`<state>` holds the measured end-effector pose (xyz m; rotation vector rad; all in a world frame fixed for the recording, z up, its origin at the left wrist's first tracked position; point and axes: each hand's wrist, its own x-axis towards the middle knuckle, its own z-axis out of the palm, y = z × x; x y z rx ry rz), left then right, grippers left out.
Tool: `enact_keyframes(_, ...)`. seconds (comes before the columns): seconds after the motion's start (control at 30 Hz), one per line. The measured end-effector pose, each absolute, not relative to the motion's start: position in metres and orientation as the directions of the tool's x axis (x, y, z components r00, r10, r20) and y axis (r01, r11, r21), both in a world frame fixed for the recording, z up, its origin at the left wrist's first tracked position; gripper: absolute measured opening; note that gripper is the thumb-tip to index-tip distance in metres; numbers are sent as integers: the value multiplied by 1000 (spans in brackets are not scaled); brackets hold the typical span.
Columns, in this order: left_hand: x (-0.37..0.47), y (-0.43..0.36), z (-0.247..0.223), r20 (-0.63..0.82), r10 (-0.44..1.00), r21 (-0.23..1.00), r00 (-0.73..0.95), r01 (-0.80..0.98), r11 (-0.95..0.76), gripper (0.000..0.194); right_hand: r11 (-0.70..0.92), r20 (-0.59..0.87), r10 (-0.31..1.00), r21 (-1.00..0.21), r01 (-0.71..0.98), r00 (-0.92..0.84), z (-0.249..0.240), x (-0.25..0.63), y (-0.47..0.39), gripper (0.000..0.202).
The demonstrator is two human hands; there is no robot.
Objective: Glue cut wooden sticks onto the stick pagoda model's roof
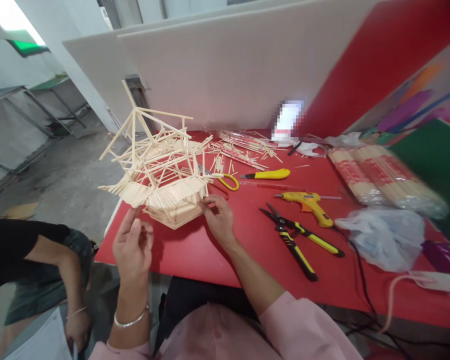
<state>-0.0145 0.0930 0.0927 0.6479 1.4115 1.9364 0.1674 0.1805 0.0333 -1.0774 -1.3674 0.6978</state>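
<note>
Here, two hands, left hand (132,246) and right hand (218,216), touch one stick model (161,172).

I see a stick model (161,175) of pale, matt bare wood on a smooth red table (210,255) with a faint sheen. The glue gun (309,204) and cutters (296,240) show glossy yellow plastic, the cutter blades dark metal. Beside them, wooden sticks (382,180) lie bundled in shiny clear plastic wrap.

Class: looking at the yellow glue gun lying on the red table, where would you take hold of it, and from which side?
Grip the glue gun by its handle, the thick part slanting toward the table's near edge, coming from above. It lies flat on its side with the nozzle pointing left, and the cord trails off the handle end.
</note>
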Motion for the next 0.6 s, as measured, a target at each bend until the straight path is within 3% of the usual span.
enact_keyframes(0.07, -15, 96, 100, 29, 822, 941, -568, -262, -214, 40, 394, 422, 897, -898, 196, 131, 34, 168, 180, 16)
enact_keyframes(0.17, -10, 87, 94, 99, 827, 954, -554, -182, -236, 26, 392, 423, 897, -896, 208, 132, 33, 170, 179, 17)
enact_keyframes(0.27, -3, 63, 80, 201, 830, 979, -521, 85, -184, 13, 386, 420, 897, -896, 219, 136, 31, 170, 179, 18)
enact_keyframes(0.33, 5, 43, 71, 278, 896, 931, -347, 328, -162, 3, 383, 418, 897, -897, 222, 143, 30, 170, 179, 18)
enact_keyframes(0.47, 27, 11, 50, 393, 913, 751, 110, 535, -387, 15, 375, 411, 899, -900, 220, 151, 28, 169, 180, 18)
enact_keyframes(0.6, 42, -4, 31, 338, 899, 657, 280, 614, -438, 30, 363, 401, 903, -905, 223, 158, 26, 170, 179, 20)
